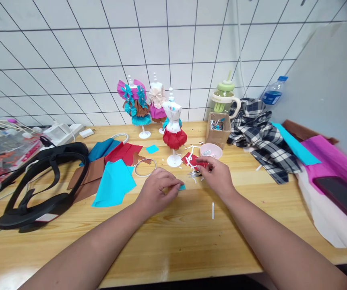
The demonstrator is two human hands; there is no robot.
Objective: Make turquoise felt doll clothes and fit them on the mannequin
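My left hand (pixel 160 188) is closed in a pinch on a small turquoise paper piece (pixel 182 187), just above the table. My right hand (pixel 218 174) hovers over a small pair of scissors (pixel 194 174), its thumb and forefinger bent and slightly apart, with nothing visible between them. Red paper (pixel 188 160) strewn with narrow white strips lies by its fingertips. Behind my hands stands a small white dress form (pixel 172 114) with a puffed red paper skirt (pixel 175 139). Right of it is a pink bowl (pixel 211 150) holding small pale bits.
Two more dressed forms (pixel 135 100) stand against the tiled wall. Folded turquoise paper (pixel 113 183), a white ring (pixel 145 167) and a black headset (pixel 43 193) are at left. At right are a cardboard box (pixel 217 135), a drink bottle (pixel 224 98), checked cloth (pixel 258 127) and a phone (pixel 342 197).
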